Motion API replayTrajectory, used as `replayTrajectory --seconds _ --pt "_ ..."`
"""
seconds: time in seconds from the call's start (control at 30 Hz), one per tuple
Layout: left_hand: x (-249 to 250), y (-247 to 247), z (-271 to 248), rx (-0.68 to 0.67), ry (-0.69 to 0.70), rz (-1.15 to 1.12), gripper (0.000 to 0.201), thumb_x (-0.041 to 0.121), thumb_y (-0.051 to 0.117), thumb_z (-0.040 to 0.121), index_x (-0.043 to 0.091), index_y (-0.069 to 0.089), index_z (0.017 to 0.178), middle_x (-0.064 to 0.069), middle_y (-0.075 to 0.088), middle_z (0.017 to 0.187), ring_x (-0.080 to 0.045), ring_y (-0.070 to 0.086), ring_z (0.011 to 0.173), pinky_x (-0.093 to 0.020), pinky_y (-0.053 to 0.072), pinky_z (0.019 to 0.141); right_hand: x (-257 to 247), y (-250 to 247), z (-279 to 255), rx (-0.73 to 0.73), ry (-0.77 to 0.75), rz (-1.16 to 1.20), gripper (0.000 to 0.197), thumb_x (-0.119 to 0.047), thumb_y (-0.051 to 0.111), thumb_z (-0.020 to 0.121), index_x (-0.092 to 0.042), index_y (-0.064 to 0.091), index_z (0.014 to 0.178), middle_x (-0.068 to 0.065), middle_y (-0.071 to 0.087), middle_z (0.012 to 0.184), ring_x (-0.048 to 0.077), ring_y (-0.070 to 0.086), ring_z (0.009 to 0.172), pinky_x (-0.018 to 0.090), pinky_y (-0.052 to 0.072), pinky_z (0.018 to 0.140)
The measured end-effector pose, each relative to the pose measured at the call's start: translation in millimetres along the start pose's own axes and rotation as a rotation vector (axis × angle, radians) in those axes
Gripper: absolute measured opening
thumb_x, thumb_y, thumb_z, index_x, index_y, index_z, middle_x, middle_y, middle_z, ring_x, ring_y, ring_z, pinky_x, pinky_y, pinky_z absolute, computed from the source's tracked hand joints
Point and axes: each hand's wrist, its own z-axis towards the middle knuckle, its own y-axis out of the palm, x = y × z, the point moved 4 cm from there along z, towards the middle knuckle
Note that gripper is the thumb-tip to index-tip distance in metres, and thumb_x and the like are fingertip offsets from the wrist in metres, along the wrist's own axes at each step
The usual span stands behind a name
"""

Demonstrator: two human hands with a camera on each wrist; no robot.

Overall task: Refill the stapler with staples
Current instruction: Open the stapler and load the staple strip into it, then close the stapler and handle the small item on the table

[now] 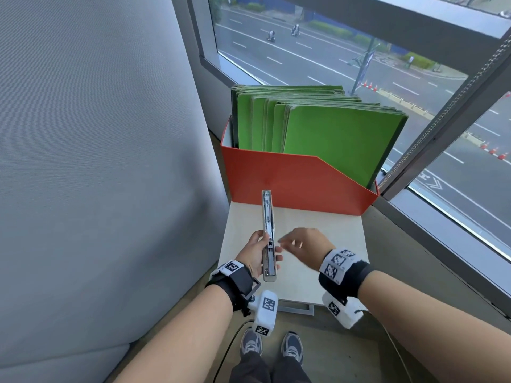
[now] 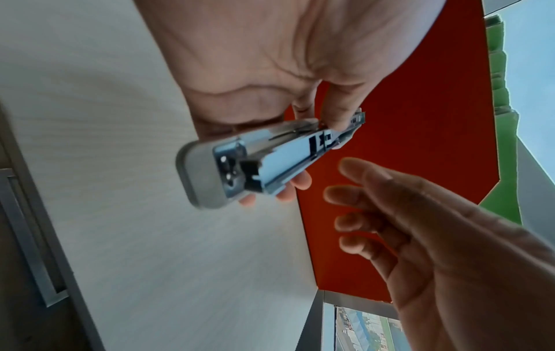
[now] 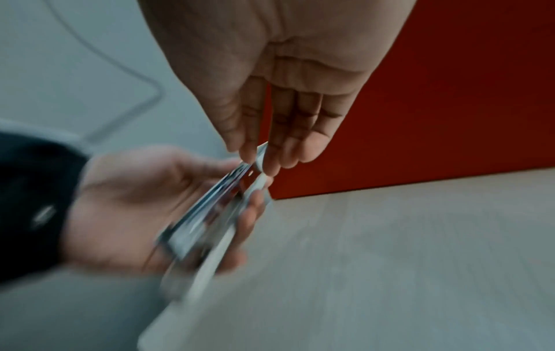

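Observation:
A long grey stapler (image 1: pixel 268 233) with its metal staple channel showing (image 2: pixel 270 156) is held in the air above the small table, pointing away from me. My left hand (image 1: pixel 255 254) grips its near half, thumb on one side and fingers curled under it (image 2: pixel 293 187). My right hand (image 1: pixel 300 244) hovers just right of the stapler, fingers relaxed and spread (image 2: pixel 360 213), holding nothing; in the blurred right wrist view its fingertips (image 3: pixel 270 161) lie close to the stapler's (image 3: pixel 216 218) far end. No staples are in view.
A pale wood table (image 1: pixel 318 244) carries an orange file box (image 1: pixel 290 181) full of green folders (image 1: pixel 331 131) at its far edge. A grey padded partition (image 1: pixel 96 161) stands on the left, a window (image 1: pixel 359 51) on the right. A cable (image 1: pixel 229 346) runs along the floor.

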Motion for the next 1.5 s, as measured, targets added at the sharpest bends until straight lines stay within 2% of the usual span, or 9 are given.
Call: replayTrajectory --seconds 0.17,0.4,0.6,0.73,0.9,1.13,1.2,1.4,1.5 --pt "-8 3 -9 -0.055 -0.032 -0.027 0.016 0.034 0.035 0.098 0.026 0.048 0.094 -0.008 0.057 0.073 -0.023 0.054 0.056 -0.036 0.050 0.059 18 -26 45 0.094 0.309 0.308 0.028 -0.026 0.048 0.095 -0.008 0.067 0.105 0.008 0.072 0.102 0.021 0.067 0.081 0.037 0.057 0.079" --pt "-20 4 -20 -0.110 -0.089 -0.062 0.014 0.035 0.036 0.098 0.025 0.045 0.096 -0.007 0.055 0.070 -0.021 0.050 0.053 -0.030 0.049 0.053 18 -23 82 0.062 0.417 0.586 0.032 -0.024 0.049 0.096 -0.001 0.064 0.114 0.018 0.071 0.100 0.028 0.069 0.077 0.036 0.059 0.078" --pt "-28 -4 -15 -0.075 -0.134 -0.094 0.015 0.035 0.036 0.097 0.025 0.045 0.092 -0.007 0.053 0.068 -0.020 0.048 0.052 -0.029 0.044 0.054 9 -32 82 0.043 0.384 0.408 0.024 -0.018 0.052 0.093 -0.004 0.071 0.100 0.015 0.071 0.079 0.021 0.066 0.066 0.022 0.050 0.055" --pt "-29 -5 -6 0.028 -0.198 -0.133 0.025 0.043 0.033 0.096 0.023 0.048 0.091 -0.007 0.054 0.068 -0.021 0.047 0.053 -0.030 0.046 0.054 -13 -40 75 0.045 0.243 0.400 0.019 -0.021 0.058 0.090 -0.013 0.071 0.102 0.010 0.074 0.094 0.022 0.070 0.079 0.030 0.058 0.073" --pt "-15 2 3 0.036 -0.254 -0.208 0.059 0.071 0.036 0.081 0.016 0.054 0.073 -0.007 0.052 0.068 -0.022 0.046 0.056 -0.033 0.043 0.061 -32 -49 49 0.046 0.123 0.410 0.016 -0.028 0.065 0.084 -0.020 0.071 0.096 -0.001 0.075 0.090 0.012 0.067 0.076 0.024 0.055 0.071" --pt "-5 9 10 0.011 -0.183 -0.133 0.066 0.077 0.048 0.071 0.015 0.062 0.091 -0.004 0.051 0.068 -0.018 0.050 0.056 -0.030 0.046 0.058 -29 -39 11 0.022 0.033 0.402 0.010 -0.020 0.075 0.075 -0.020 0.071 0.084 -0.009 0.069 0.082 0.001 0.061 0.069 0.029 0.056 0.074" --pt "-5 12 10 -0.029 -0.189 -0.140 0.064 0.077 0.048 0.071 0.017 0.064 0.088 -0.003 0.050 0.066 -0.017 0.049 0.057 -0.030 0.045 0.060 -26 -34 6 0.024 0.005 0.394 0.012 -0.016 0.076 0.073 -0.017 0.071 0.084 -0.004 0.067 0.088 0.009 0.063 0.075 0.033 0.057 0.077" --pt "1 21 3 -0.097 -0.111 -0.167 0.025 0.044 0.060 0.080 0.019 0.062 0.078 -0.002 0.048 0.070 -0.017 0.048 0.058 -0.027 0.039 0.054 -21 -8 -11 0.035 -0.144 0.246 0.018 -0.016 0.078 0.067 -0.019 0.071 0.083 0.001 0.061 0.094 0.017 0.061 0.079 0.027 0.055 0.074" --pt "3 18 2 -0.052 -0.092 -0.164 0.018 0.018 0.060 0.084 0.016 0.054 0.100 -0.004 0.058 0.064 -0.018 0.060 0.053 -0.027 0.046 0.053 -18 6 -19 0.055 -0.185 0.213 0.017 -0.016 0.077 0.068 -0.016 0.070 0.084 0.002 0.057 0.094 0.018 0.058 0.076 0.029 0.054 0.073"
